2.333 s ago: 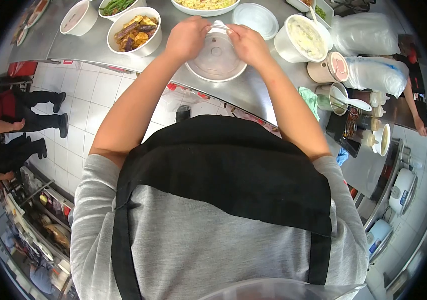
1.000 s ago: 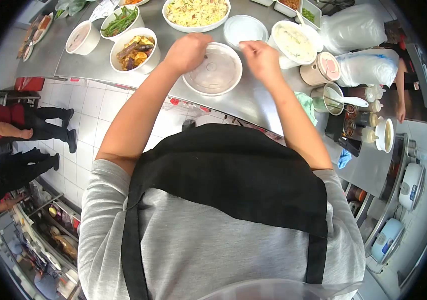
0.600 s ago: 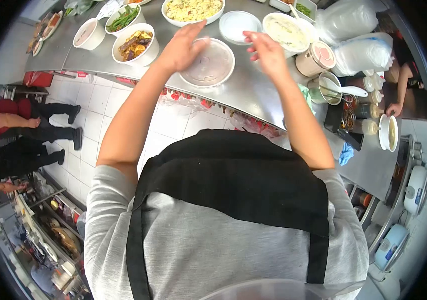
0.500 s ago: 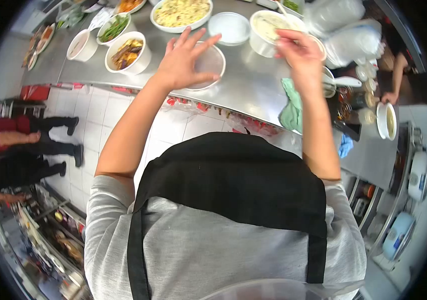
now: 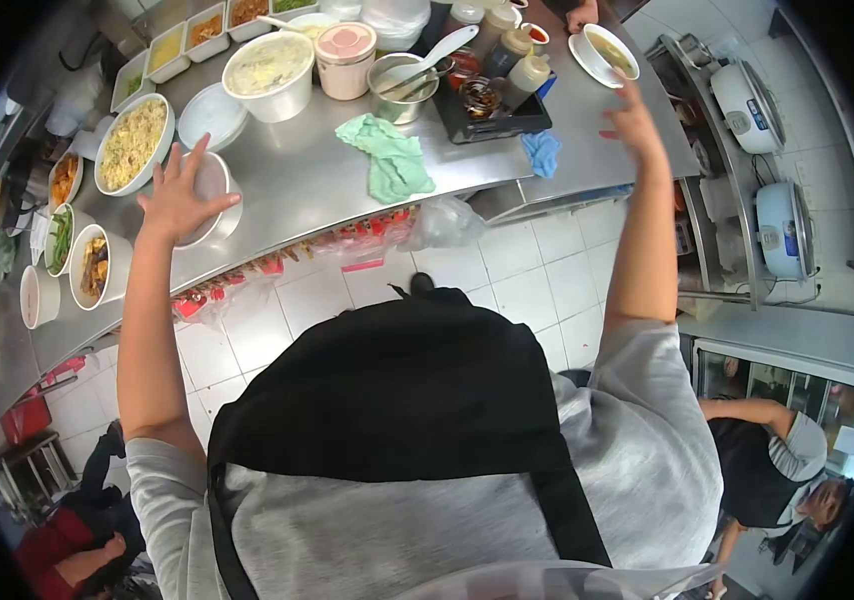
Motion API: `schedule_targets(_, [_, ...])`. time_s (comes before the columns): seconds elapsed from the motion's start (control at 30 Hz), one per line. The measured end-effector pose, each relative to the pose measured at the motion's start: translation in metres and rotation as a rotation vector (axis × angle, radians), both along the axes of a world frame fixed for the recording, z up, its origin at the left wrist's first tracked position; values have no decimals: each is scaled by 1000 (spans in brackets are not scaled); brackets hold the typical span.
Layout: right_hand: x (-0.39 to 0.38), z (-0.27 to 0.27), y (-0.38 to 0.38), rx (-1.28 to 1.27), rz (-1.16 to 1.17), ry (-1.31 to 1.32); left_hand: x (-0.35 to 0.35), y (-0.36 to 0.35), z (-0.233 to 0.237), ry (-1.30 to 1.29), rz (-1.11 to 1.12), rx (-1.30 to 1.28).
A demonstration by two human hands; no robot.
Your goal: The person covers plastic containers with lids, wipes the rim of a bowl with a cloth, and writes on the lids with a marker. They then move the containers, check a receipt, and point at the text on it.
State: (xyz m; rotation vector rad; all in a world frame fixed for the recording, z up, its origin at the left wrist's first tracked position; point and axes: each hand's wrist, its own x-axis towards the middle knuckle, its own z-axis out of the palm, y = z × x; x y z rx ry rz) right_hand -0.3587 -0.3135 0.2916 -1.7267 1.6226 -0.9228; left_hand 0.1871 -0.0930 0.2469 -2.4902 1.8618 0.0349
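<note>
My left hand [image 5: 183,200] is spread wide over a round white tub [image 5: 219,228] near the counter's front edge, its thumb lying across the rim. A clear round lid [image 5: 212,116] rests just behind that tub. Out to the right, my right hand [image 5: 637,135] holds nothing, fingers apart and pointing away from me. Its fingertips come right up to the near side of a white bowl of soup [image 5: 612,50], which stands on a white plate [image 5: 584,58].
Left are an oval dish of yellow rice [image 5: 134,145], a tub of green beans [image 5: 62,238] and a tub of eggplant [image 5: 95,265]. A large creamy tub [image 5: 269,75], green cloth [image 5: 387,155], bottle tray [image 5: 502,125] and blue cloth [image 5: 542,153] line the counter. Another person's hand [image 5: 582,14] is beyond the soup.
My view has turned rightward. My right hand has left the creamy tub and stretched right to the soup bowl, its fingers opening out. My left hand stays spread over the white tub.
</note>
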Motion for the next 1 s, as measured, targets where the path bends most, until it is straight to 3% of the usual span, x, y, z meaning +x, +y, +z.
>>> schedule_targets(0.03, [2,-10,-11,54,59,167,-6,-4,0,-36,-35,-96])
schedule_targets(0.1, [-5,-47,-62,101,66,37,-52,-10,26,-93,-120,-317])
schedule_targets(0.17, [-9,-95,-126,-17,43,46,-115,-22,42,374,-472,-564])
schedule_targets(0.2, [-7,-106,-147,5,49,97,-155,-22,42,581,-545,-569])
schedule_targets(0.23, [-1,-116,-166,26,57,150,-198,-21,54,903,-564,-355])
schedule_targets(0.3, [7,-149,-201,96,97,-105,-266,-43,34,1536,-698,-33])
schedule_targets(0.33, [11,-158,-215,99,89,-105,-305,-56,23,1897,-612,101])
schedule_targets(0.4, [14,-172,-228,117,61,-97,-367,-83,3,2173,-412,223])
schedule_targets(0.43, [19,-135,-201,162,36,-313,-393,-100,-6,2248,-307,235])
schedule_targets(0.5, [0,-117,-175,0,106,-391,-433,-140,-24,2391,-87,260])
schedule_targets(0.63, [-68,-28,-51,-141,173,-533,-487,-223,-59,2187,395,-69])
schedule_targets(0.67, [-91,-14,-18,-190,174,-452,-494,-243,-66,2078,501,-147])
schedule_targets(0.7, [-113,-13,7,-162,175,-535,-499,-262,-74,1961,603,-223])
schedule_targets(0.73, [-134,-17,27,-172,150,-481,-501,-283,-90,1906,579,-301])
schedule_targets(0.8, [-166,-45,48,-148,54,-424,-498,-315,-118,1783,544,-464])
schedule_targets(0.87, [-180,-88,54,-17,-29,-415,-492,-323,-108,1762,494,-380])
schedule_targets(0.9, [-187,-120,52,9,-27,-401,-503,-354,-148,1727,574,-510])
schedule_targets(0.97, [-183,-174,47,74,9,-396,-496,-374,-168,1433,607,-541])
schedule_targets(1.0, [-178,-192,45,110,33,-402,-496,-363,-144,1189,562,-428])
